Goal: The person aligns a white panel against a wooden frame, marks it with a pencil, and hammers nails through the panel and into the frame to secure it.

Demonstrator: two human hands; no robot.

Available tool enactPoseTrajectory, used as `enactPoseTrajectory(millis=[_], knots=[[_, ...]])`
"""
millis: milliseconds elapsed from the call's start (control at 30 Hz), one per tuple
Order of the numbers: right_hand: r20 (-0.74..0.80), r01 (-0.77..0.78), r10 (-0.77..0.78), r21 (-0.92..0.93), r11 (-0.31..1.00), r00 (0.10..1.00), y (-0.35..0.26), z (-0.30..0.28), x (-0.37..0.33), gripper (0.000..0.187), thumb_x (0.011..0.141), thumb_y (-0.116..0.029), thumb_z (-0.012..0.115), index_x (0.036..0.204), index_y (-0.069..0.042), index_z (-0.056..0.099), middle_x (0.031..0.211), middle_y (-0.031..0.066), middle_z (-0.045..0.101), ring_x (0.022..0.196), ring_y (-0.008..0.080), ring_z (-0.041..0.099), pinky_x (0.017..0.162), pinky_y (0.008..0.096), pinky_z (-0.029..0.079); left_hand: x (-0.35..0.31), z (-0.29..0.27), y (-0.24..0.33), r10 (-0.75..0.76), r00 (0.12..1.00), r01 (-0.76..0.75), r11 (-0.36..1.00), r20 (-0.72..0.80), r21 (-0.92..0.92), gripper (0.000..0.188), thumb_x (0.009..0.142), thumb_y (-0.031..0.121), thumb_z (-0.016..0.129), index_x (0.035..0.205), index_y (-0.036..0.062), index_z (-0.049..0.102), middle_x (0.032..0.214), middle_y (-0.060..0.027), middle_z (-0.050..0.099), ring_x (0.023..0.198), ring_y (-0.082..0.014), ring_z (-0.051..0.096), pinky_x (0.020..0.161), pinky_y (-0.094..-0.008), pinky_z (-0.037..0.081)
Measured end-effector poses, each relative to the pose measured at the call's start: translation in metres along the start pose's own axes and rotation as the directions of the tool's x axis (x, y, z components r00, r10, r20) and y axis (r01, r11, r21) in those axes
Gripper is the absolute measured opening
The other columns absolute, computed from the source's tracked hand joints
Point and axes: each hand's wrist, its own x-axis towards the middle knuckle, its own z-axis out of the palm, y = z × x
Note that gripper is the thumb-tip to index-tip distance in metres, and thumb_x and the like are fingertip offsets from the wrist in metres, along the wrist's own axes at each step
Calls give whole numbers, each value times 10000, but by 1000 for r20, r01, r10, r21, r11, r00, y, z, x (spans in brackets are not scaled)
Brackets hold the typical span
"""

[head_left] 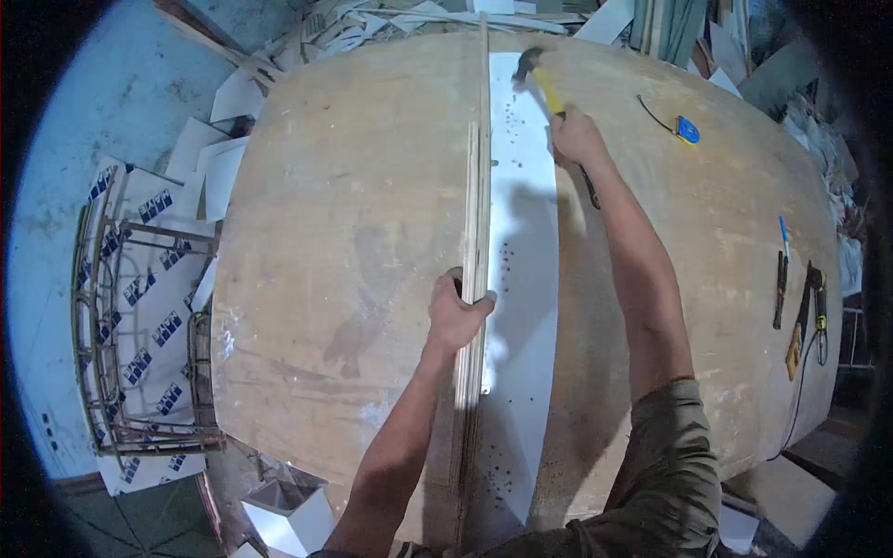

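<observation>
My right hand (579,138) is closed round a hammer (549,90) with a yellow and black handle. The dark hammer head is over the far end of a long white strip (535,391) and looks slightly blurred. Along the left side of this strip stand long, narrow plywood strips (472,214), on edge and close together. My left hand (458,316) grips them near their middle, thumb on the right side and fingers on the left. Small dark nails (504,265) lie scattered in clusters on the white strip. Whether the hammer touches anything is hard to see.
A wide wooden worktable (353,205) lies under everything. At its right are a blue tape measure (687,130), a blue pen (784,237), a handsaw (800,335) and a yellow-black tool (820,307). A metal frame (98,325) stands left, and offcuts (372,28) are heaped behind.
</observation>
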Motion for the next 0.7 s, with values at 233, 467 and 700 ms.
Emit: enactPoseTrajectory(millis=[233,467,700], knots=[[-146,37,-69,-210,977,987,18,10,11,343,939,-254,479,1154,10,523,1013,300,651,969,458,637,857,528,500,1,-5,17,14,1000,-15,999,-11,-53,623,711,289,750,1204,-27,539,1152,-225,598,1082,-354,580,965,-414,443],[-134,-4,-23,-195,981,991,40,22,3,361,942,-260,463,1185,3,509,1025,278,655,979,459,631,865,542,489,-11,-6,33,-59,998,59,998,6,-7,639,704,301,758,1187,-58,543,1155,-236,594,1094,-340,575,964,-413,441],[-231,-7,1,-25,1000,973,82,24,-63,366,974,-334,463,1005,19,554,944,295,656,912,472,631,795,521,498,2,8,3,55,998,-55,998,-27,-28,709,701,298,770,1232,-92,508,1137,-258,604,1057,-372,602,943,-423,462]])
